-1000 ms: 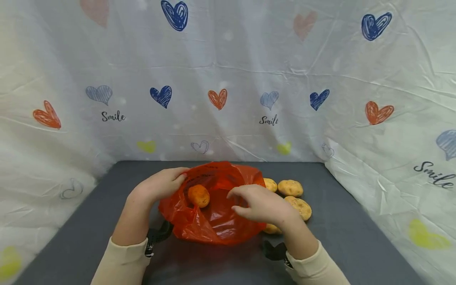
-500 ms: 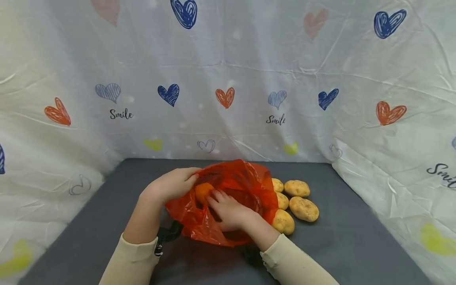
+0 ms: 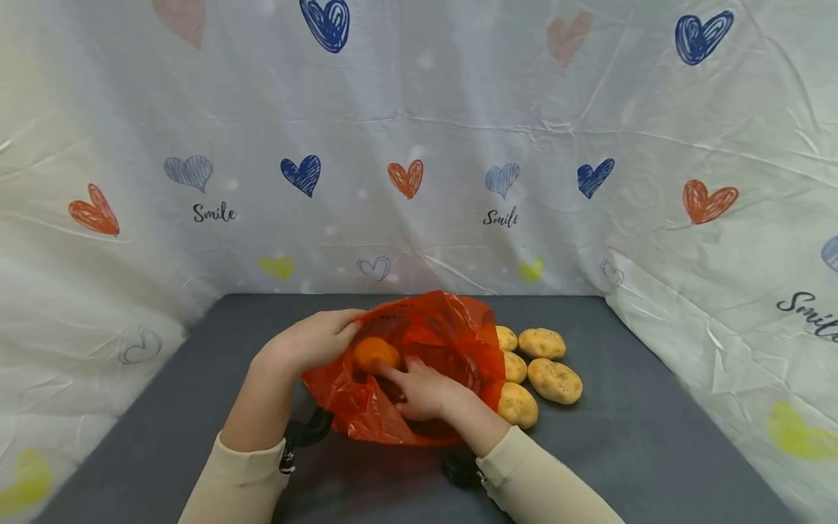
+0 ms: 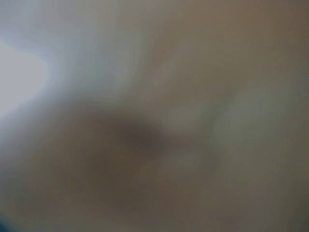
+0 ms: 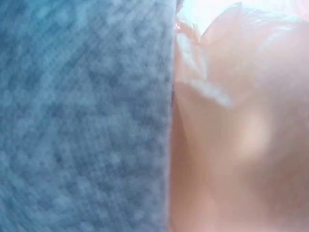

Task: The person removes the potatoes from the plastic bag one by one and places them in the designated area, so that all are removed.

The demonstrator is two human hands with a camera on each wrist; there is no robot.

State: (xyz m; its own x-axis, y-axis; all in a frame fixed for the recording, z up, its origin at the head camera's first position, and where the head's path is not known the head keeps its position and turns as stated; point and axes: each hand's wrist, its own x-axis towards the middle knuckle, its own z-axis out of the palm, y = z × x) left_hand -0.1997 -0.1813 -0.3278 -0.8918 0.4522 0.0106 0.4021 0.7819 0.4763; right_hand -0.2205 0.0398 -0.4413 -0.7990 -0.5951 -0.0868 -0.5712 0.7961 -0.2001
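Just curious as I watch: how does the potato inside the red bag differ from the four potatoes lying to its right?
The potato in the bag looks orange; the loose potatoes look pale yellow-brown. It sits inside the red bag, with fingers of the right hand at it, while the left hand grips the bag's rim. The loose ones lie bare on the grey table, untouched. All are rounded and similar in size.

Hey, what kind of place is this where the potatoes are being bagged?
Probably a makeshift tabletop set, not a kitchen: a white heart-print "Smile" sheet hangs as backdrop, a grey mat covers the surface, and only an orange bag and loose potatoes sit there.
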